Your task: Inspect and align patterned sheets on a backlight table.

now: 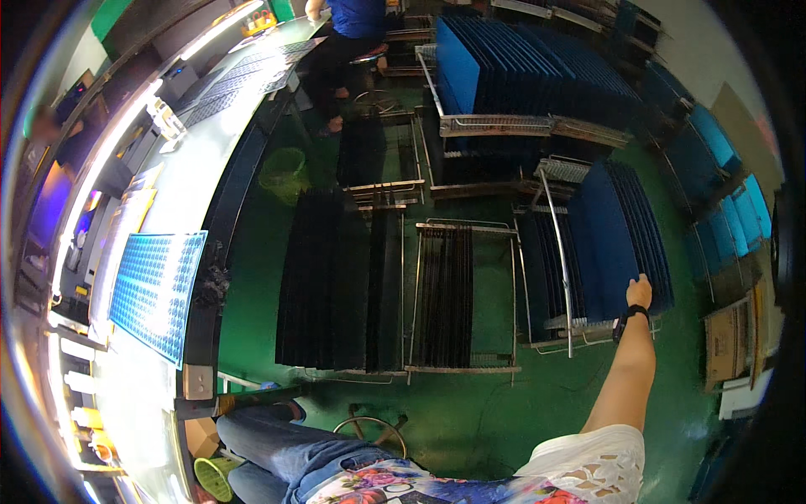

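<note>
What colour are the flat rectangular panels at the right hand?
The flat rectangular panels at the right hand are dark blue, clearest in the head view.

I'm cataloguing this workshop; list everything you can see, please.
Blue panels: many, blue, upright in racks
Dark panels: many, near-black, central floor racks
Metal racks: several, silvery, centre and right
Workbench: one, pale, left
Dotted panel: one, light blue, on workbench
Patterned sheets: several, dark, workbench's far end
Bottle: one, whitish, on workbench
Lamps: several, glowing white, left
Baskets: two, green, near workbench
Cardboard: several pieces, brown, right
Co-workers: two, one blue-topped, far bench end and left edge
Legs: two, blue jeans, lower left
Right hand: one, bare, on blue panels' edge, right rack
Left hand: none in view
</note>
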